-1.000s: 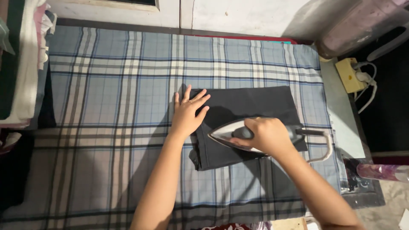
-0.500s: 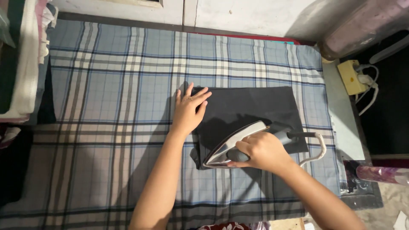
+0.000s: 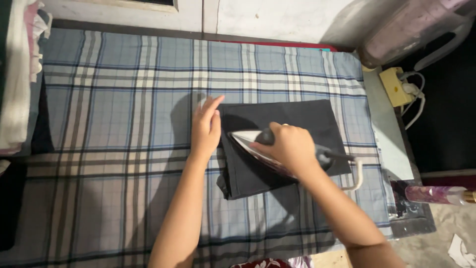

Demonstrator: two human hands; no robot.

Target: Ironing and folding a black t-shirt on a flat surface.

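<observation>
Folded cloth (image 3: 292, 119): plain dark grey, mid-right on the plaid cover (image 3: 114, 99), which is blue-grey with white and dark stripes. Iron (image 3: 258, 144): shiny silver soleplate, dark handle. Yellow power strip (image 3: 391, 87) off the cover's right edge.

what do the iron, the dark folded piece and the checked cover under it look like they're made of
Iron: polished metal body, going by its bright mirror-like shine; the dark handle under the right hand looks like plastic. Dark folded piece: matte woven fabric, probably cotton; soft folded edges, no sheen. Checked cover: thin woven cloth in a blue, grey and cream plaid, lying flat with slight wrinkles.
</observation>
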